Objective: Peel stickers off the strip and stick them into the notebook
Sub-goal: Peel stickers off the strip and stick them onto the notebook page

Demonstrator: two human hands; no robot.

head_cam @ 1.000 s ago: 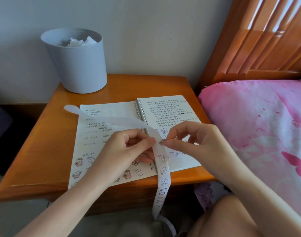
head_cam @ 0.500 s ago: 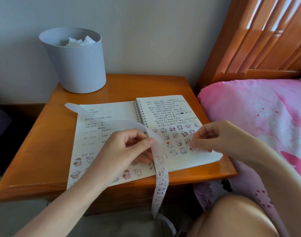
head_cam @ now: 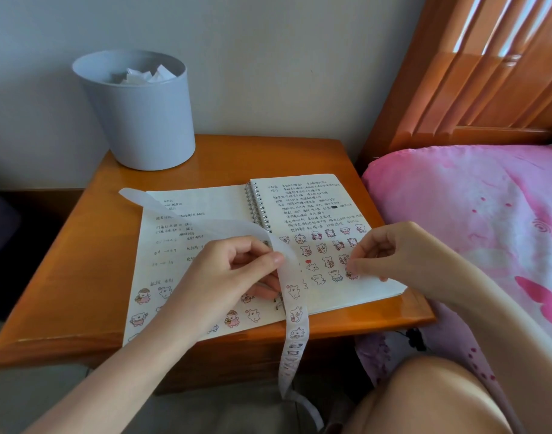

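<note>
Strip (head_cam: 295,321) light, floppy; left hand (head_cam: 234,270) pinches its edge, tail hanging toward 6 o'clock. Right hand (head_cam: 393,252), curled, pinches flimsy sticker (head_cam: 351,275) onto notebook (head_cam: 315,208), 4 o'clock corner.

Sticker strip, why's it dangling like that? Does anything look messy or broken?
The sticker strip looks untidy: pinched by the left hand, it drapes across the notebook and dangles over the nightstand's front edge toward the floor. The right hand pinches a sticker at the right page. Nothing looks spilled or torn.
</note>
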